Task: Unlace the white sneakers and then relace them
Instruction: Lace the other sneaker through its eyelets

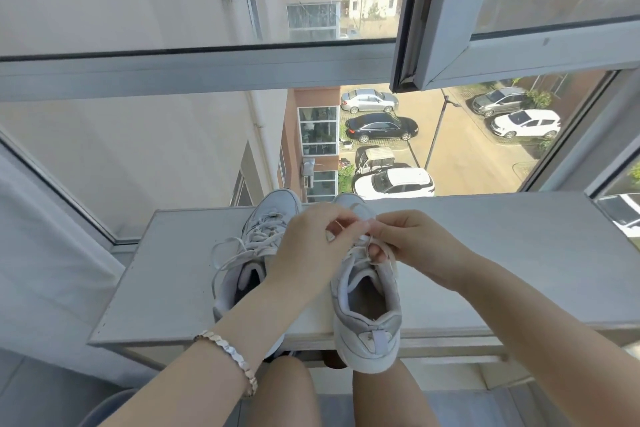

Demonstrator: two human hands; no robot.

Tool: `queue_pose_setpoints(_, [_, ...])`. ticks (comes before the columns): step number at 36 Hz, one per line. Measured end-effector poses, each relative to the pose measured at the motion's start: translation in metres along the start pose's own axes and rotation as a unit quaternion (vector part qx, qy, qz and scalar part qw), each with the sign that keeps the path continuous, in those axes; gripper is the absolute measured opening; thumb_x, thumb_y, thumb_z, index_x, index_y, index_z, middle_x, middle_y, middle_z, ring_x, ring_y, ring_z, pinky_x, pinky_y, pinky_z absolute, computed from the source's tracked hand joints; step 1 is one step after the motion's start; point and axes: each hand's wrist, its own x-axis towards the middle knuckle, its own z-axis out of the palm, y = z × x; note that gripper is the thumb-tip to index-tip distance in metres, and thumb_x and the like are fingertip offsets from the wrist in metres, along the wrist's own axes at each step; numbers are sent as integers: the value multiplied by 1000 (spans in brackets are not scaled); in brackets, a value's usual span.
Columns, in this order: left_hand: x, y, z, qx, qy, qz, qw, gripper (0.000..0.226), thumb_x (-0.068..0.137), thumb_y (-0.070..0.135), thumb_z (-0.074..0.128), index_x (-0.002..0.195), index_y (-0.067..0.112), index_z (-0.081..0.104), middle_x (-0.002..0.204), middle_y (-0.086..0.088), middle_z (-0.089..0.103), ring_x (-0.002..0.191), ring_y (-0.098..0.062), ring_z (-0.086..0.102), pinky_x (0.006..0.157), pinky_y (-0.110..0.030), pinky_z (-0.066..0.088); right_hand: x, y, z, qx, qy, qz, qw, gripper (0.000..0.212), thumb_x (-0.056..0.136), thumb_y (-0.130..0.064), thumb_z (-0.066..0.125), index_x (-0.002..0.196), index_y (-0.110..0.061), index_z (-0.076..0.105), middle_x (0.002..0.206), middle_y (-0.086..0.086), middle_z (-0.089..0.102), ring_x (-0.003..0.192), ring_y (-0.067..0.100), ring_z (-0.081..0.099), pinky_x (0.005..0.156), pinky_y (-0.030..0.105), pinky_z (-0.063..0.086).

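Two hands, one lace
Nearer than the fingers, the heel of the right sneaker overhangs the sill; left hand and right hand both pinch its lace, so a hard tug could tip it off. Left of the fingers sits the left sneaker.

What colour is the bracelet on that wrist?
The bracelet is pale gold with silvery links, seen in the head view.

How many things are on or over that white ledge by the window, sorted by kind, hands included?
Sneakers: 2, left sneaker, right sneaker
Laces: 2, left lace, right lace pinched by both hands
Hands: 2, left hand, right hand
Bracelet: 1
Total: 7
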Motion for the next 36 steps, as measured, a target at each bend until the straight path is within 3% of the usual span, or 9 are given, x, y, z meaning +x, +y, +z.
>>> queue_pose_setpoints(4, [-1, -5, 3, -31, -67, -39, 996, 29, 82, 22, 70, 111, 28, 66, 92, 25, 58, 84, 9, 52, 70, -5, 37, -1, -1, 0, 1, 22, -17, 1000, 23, 90, -16, 58, 79, 1, 69, 73, 16, 63, 71, 24, 53, 75, 37, 44])
queue_pose_setpoints(7, [0, -7, 3, -101, -57, -71, 991, 20, 81, 13, 71, 94, 29, 72, 86, 10, 71, 86, -9, 65, 81, -25, 51, -2, -1, 2, -28, 50, -46, 997, 21, 85, -16, 65, 68, -5, 70, 66, 12, 63, 68, 22, 53, 73, 36, 43])
queue_pose_setpoints(10, [-2, -7, 5, -116, -45, -96, 988, 15, 82, 14, 70, 78, 29, 72, 80, -5, 73, 82, -23, 67, 82, -42, 54, -2, -2, 3, -40, 112, -77, 990, 13, 79, -11, 72, 73, -1, 68, 70, 13, 66, 66, 20, 56, 68, 34, 44])
queue_pose_setpoints(13, [-5, -9, 7, -123, -58, -107, 985, 13, 82, 18, 70, 71, 25, 68, 77, -6, 71, 77, -24, 66, 77, -39, 54, -4, -4, 5, -40, 137, -85, 986, 14, 75, -10, 75, 79, -14, 62, 62, 2, 68, 52, 12, 55, 54, 21, 43])
queue_pose_setpoints(16, [-7, -7, 8, -181, -60, -123, 974, 14, 80, 15, 72, 71, 13, 62, 66, 5, 71, 65, -8, 65, 65, -21, 51, -5, -6, 8, -43, 154, -104, 982, 22, 75, -7, 75, 84, -18, 58, 56, -1, 65, 43, 7, 53, 46, 12, 40])
queue_pose_setpoints(22, [-10, -5, 12, -226, -24, -126, 966, 21, 79, 5, 72, 67, 13, 55, 57, 10, 68, 56, -1, 62, 57, -12, 45, -8, -8, 10, -83, 120, -133, 980, 10, 79, -4, 70, 73, -12, 73, 63, 10, 69, 50, 9, 58, 58, 16, 49])
queue_pose_setpoints(24, [-10, -6, 12, -234, -2, -127, 964, 22, 78, 4, 72, 67, 13, 55, 55, 10, 66, 55, 0, 61, 56, -12, 45, -11, -9, 9, -140, 103, -134, 976, 11, 83, -8, 67, 77, -14, 74, 61, 5, 67, 51, 6, 57, 58, 12, 46])
queue_pose_setpoints(29, [-13, -10, 13, -231, 12, -116, 966, 23, 77, 7, 73, 65, 18, 57, 59, 6, 65, 54, -2, 57, 54, -13, 45, -18, -6, 6, -287, 70, -146, 944, 13, 84, -13, 66, 91, -18, 74, 88, -7, 55, 77, 3, 57, 69, 13, 50])
queue_pose_setpoints(36, [-14, -10, 12, -206, 5, -105, 973, 23, 78, 11, 74, 64, 19, 57, 63, -1, 66, 58, -9, 59, 57, -17, 46, -22, -2, 3, -334, 96, -167, 923, 16, 81, -6, 65, 84, -20, 71, 77, -12, 66, 77, 3, 60, 73, 18, 50])
